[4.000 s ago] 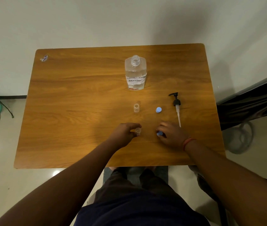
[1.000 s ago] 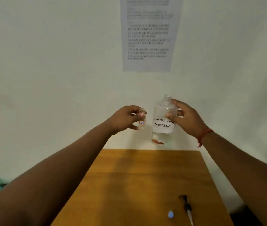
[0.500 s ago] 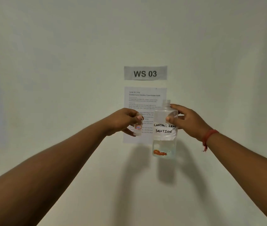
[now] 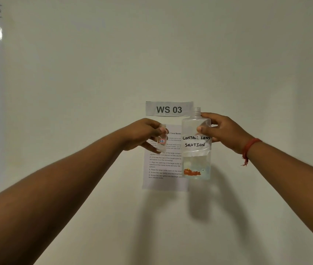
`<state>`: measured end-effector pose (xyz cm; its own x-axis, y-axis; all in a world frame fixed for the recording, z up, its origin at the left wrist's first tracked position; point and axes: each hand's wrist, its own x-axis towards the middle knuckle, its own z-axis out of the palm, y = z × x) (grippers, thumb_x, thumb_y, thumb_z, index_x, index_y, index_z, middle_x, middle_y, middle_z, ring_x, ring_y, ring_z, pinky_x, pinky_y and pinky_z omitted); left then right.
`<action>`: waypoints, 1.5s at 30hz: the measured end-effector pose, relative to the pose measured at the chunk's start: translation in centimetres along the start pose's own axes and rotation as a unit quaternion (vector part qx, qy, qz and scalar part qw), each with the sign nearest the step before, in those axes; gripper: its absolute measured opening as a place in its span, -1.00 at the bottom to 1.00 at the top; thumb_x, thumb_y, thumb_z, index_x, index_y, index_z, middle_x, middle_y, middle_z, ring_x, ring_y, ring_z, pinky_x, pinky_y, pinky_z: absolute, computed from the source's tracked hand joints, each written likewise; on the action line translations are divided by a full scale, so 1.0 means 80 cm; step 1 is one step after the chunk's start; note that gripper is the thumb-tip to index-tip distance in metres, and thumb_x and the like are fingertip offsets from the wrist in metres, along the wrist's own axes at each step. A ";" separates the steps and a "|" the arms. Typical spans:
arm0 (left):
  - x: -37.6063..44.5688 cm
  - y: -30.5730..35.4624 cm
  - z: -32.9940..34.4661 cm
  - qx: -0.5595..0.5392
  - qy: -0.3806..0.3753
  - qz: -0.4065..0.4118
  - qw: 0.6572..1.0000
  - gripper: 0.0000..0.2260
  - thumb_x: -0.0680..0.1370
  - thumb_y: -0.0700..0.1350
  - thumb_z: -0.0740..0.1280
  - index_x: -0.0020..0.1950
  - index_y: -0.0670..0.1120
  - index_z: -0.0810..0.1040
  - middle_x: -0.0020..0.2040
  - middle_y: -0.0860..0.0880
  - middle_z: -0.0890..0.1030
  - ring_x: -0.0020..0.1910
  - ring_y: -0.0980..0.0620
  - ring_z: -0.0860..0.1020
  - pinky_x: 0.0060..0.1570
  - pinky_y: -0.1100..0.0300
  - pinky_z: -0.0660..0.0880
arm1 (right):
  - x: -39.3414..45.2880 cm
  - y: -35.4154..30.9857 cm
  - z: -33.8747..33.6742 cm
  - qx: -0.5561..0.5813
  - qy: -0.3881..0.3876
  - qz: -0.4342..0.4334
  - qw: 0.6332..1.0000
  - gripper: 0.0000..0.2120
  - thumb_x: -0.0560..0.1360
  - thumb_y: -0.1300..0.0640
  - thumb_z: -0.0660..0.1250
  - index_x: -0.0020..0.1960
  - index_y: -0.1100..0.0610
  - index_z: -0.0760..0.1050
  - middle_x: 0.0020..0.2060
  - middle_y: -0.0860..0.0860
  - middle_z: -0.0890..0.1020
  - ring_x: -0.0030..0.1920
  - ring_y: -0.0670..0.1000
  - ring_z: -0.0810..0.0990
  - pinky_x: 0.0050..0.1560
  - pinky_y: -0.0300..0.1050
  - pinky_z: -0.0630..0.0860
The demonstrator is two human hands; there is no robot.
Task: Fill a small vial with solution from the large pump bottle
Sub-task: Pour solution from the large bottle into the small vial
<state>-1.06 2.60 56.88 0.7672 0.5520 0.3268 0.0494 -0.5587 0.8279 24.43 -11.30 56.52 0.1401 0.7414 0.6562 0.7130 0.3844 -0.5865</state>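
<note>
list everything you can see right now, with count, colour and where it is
large bottle: one, clear with a white handwritten label, open neck, upright, held up in front of the wall
small vial: one, clear with a small red-edged label, no cap on, upright, left of the bottle and apart from it
sign reading WS 03: one, grey with dark letters, on the wall
instruction sheet: one, white, on the wall below the sign
wall: one, off-white
red thread band: one, on the right wrist
left hand: holds the vial
right hand: grips the bottle near its top
</note>
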 end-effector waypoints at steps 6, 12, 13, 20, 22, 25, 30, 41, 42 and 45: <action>0.003 0.012 -0.002 0.013 -0.005 0.004 1.000 -0.76 0.69 -0.11 0.26 0.23 -0.24 0.59 0.16 -0.23 0.68 0.17 -0.22 0.66 0.09 -0.25 0.63 | 0.009 -0.006 -0.011 -0.002 0.001 -0.002 1.000 -0.46 0.46 -0.02 0.45 0.41 -0.01 0.43 0.16 0.02 0.61 0.08 0.02 0.67 0.02 0.05 0.65; 0.004 0.011 0.001 0.008 -0.004 0.003 1.000 -0.78 0.68 -0.13 0.27 0.22 -0.22 0.61 0.12 -0.18 0.71 0.13 -0.16 0.68 0.07 -0.23 0.64 | 0.014 -0.004 -0.013 -0.003 -0.003 -0.005 1.000 -0.44 0.43 -0.08 0.47 0.40 -0.05 0.44 0.15 -0.01 0.62 0.06 -0.02 0.68 -0.04 -0.04 0.66; 0.004 0.009 0.002 0.007 -0.007 0.003 1.000 -0.78 0.68 -0.14 0.27 0.22 -0.22 0.61 0.12 -0.17 0.71 0.13 -0.16 0.69 0.07 -0.22 0.65 | 0.014 -0.002 -0.013 -0.006 -0.003 -0.004 1.000 -0.43 0.42 -0.10 0.47 0.39 -0.07 0.44 0.15 -0.02 0.62 0.05 -0.03 0.68 -0.05 -0.06 0.66; -0.001 -0.014 0.014 -0.002 -0.013 0.005 1.000 -0.78 0.68 -0.14 0.27 0.22 -0.22 0.61 0.12 -0.18 0.70 0.13 -0.15 0.68 0.03 -0.13 0.67 | 0.008 0.011 0.002 -0.085 -0.041 0.008 0.995 -0.37 0.33 -0.16 0.51 0.37 -0.18 0.43 0.16 -0.13 0.60 -0.01 -0.13 0.68 0.03 -0.10 0.61; -0.003 -0.023 0.018 0.004 -0.014 0.005 1.000 -0.77 0.68 -0.12 0.27 0.21 -0.23 0.61 0.13 -0.19 0.70 0.14 -0.16 0.67 0.05 -0.15 0.67 | 0.006 0.009 0.008 -0.137 -0.062 0.002 0.989 -0.35 0.33 -0.17 0.51 0.38 -0.19 0.41 0.15 -0.15 0.60 -0.03 -0.17 0.67 0.05 -0.16 0.58; -0.004 -0.036 0.024 -0.001 -0.010 0.003 1.000 -0.74 0.67 -0.10 0.29 0.21 -0.27 0.60 0.14 -0.22 0.68 0.17 -0.19 0.65 0.04 -0.17 0.67 | 0.004 0.006 0.019 -0.228 -0.073 -0.030 0.970 -0.34 0.36 -0.12 0.51 0.42 -0.14 0.40 0.13 -0.13 0.58 -0.04 -0.16 0.64 0.04 -0.20 0.54; -0.006 -0.051 0.028 -0.002 -0.013 0.003 1.000 -0.74 0.67 -0.10 0.30 0.21 -0.26 0.61 0.11 -0.13 0.69 0.13 -0.10 0.67 -0.04 -0.03 0.69 | 0.003 -0.005 0.029 -0.355 -0.113 -0.090 0.924 -0.35 0.41 -0.14 0.46 0.45 -0.11 0.35 0.05 -0.12 0.51 -0.02 -0.13 0.55 0.05 -0.21 0.49; -0.004 -0.054 0.032 -0.003 -0.019 0.006 1.000 -0.74 0.66 -0.10 0.30 0.22 -0.25 0.62 0.12 -0.17 0.69 0.08 -0.07 0.68 -0.02 -0.02 0.69 | 0.007 -0.027 0.036 -0.488 -0.150 -0.166 0.844 -0.36 0.49 -0.13 0.38 0.50 -0.08 0.25 0.15 -0.03 0.48 0.11 0.00 0.50 0.09 -0.11 0.46; -0.004 -0.054 0.033 -0.002 -0.019 0.006 1.000 -0.75 0.66 -0.10 0.30 0.22 -0.25 0.62 0.13 -0.17 0.69 0.07 -0.05 0.68 -0.03 -0.01 0.69 | 0.007 -0.028 0.037 -0.495 -0.151 -0.169 0.839 -0.36 0.49 -0.13 0.37 0.51 -0.09 0.25 0.15 -0.03 0.48 0.11 0.01 0.49 0.09 -0.11 0.45; -0.004 -0.055 0.033 -0.002 -0.020 0.007 1.000 -0.76 0.66 -0.11 0.31 0.22 -0.23 0.62 0.16 -0.17 0.68 0.11 -0.06 0.68 -0.04 0.01 0.69 | 0.008 -0.030 0.037 -0.509 -0.152 -0.174 0.829 -0.36 0.49 -0.14 0.36 0.51 -0.10 0.23 0.14 -0.02 0.47 0.07 0.01 0.48 0.03 -0.14 0.42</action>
<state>0.16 3.27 51.96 0.7923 0.5196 0.3197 0.0367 -0.5638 0.8251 20.79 -10.07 56.95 -0.2661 0.8467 0.4607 0.9058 0.0562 0.4199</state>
